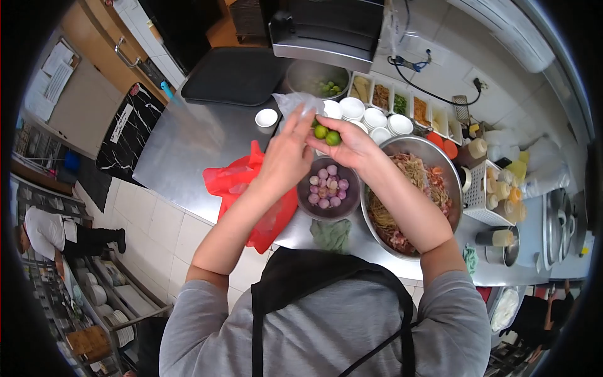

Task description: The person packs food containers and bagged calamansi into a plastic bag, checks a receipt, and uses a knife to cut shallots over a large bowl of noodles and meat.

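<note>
My left hand is raised over the counter, its fingers slightly blurred around a clear plastic bag. Beside it, my right hand is cupped palm up around several green limes. The two hands are close together, and their fingertips overlap in view. Below them sits a metal bowl of peeled purple shallots. A red plastic bag lies under my left forearm. More limes rest in a metal bowl behind the hands.
A large metal bowl of noodles and meat is under my right forearm. Small white cups stand stacked behind. Further items are a black tray, topping containers, a green cloth and a bottle basket. A person is at far left.
</note>
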### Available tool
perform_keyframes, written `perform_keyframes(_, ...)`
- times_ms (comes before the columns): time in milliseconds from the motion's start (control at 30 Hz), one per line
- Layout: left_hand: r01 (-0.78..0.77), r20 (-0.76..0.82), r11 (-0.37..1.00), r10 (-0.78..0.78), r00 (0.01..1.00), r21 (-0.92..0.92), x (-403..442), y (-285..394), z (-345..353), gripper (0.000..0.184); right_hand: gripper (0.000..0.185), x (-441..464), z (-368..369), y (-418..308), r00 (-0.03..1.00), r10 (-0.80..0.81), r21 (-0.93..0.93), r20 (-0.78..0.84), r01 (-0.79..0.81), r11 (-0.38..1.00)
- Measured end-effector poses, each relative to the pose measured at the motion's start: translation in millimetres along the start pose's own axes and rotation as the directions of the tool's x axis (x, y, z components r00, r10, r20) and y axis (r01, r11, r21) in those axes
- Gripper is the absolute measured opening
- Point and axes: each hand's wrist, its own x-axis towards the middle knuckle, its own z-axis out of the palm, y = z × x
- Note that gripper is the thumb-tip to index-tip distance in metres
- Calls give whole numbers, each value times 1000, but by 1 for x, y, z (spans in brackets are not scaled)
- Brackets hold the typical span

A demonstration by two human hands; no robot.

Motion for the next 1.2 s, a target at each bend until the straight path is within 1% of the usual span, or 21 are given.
perform_keyframes(67,-48,1,988,49,999,-146,-6,14,17,61,25,1,-12,0,996,-65,27,-60,66,997)
perform_keyframes(133,-33,-44,976,24,999,-217,-9,24,26,59,27,-2,-25,-4,995,-93,2,35,93,996)
perform_keyframes(200,-51,-191,965,1,982,-256,-5,17,29,56,31,-10,-38,-11,1000,17,-60,-18,-18,998)
perform_keyframes(267,19,-233,966,-81,969,-258,5,15,22,37,37,-39,-27,-17,993,-104,-489,63,121,864)
perform_keyframes(300,-22,-254,973,-38,967,-231,11,6,23,30,36,-43,-32,-17,982,-183,-779,45,149,609)
perform_keyframes(333,-62,-274,977,5,962,-202,15,0,26,24,36,-55,-29,-19,982,-184,-779,48,152,608)
perform_keyframes(367,-63,-275,978,6,961,-200,18,14,19,24,33,-73,-23,-23,966,-223,-982,133,159,105)
perform_keyframes(400,-32,-182,974,-9,983,-225,21,30,13,19,30,-86,-20,-22,951,-212,-897,225,116,-427)
perform_keyframes(467,-2,-83,970,-19,996,-245,24,49,4,15,25,-103,-21,-13,871,-351,-841,343,119,-527)
perform_keyframes(533,-176,83,887,232,969,-427,31,57,-1,11,21,-118,-19,-21,351,-467,-547,812,178,-818)
perform_keyframes(567,-142,171,789,298,939,-598,34,49,-1,24,20,-115,-20,-24,297,-487,-555,822,220,-802)
perform_keyframes(600,-139,176,790,299,938,-597,30,49,5,24,19,-111,-22,-28,241,-505,-557,829,264,-788)
perform_keyframes(667,-27,2,327,89,996,-945,22,71,6,48,22,-107,-23,-32,618,-518,-797,590,547,-255)
perform_keyframes(700,40,75,251,133,988,-967,16,65,19,69,20,-108,-24,-31,589,-541,-790,600,540,-289)
perform_keyframes(733,167,212,383,78,974,-909,5,57,38,62,20,-109,-21,-31,586,-546,-791,599,539,-289)
perform_keyframes(833,262,287,385,7,958,-885,-16,92,64,48,18,-116,-19,-38,603,-491,-777,629,493,-391)
perform_keyframes(900,485,511,351,-19,859,-801,-17,100,72,25,19,-126,-17,-50,681,-470,-818,561,372,-438)
perform_keyframes(1000,418,544,463,180,819,-782,-18,95,90,18,23,-158,6,-90,822,-460,-927,336,200,-319)
perform_keyframes(1033,465,580,468,133,804,-752,-20,101,84,24,23,-164,8,-96,824,-457,-927,334,201,-315)
perform_keyframes(1133,533,608,440,41,793,-723,-16,90,87,28,25,-169,-6,-97,793,-491,-932,360,279,-233)
perform_keyframes(1200,468,531,390,65,845,-793,-17,106,79,27,33,-155,-33,-82,524,-542,-746,657,559,-363)
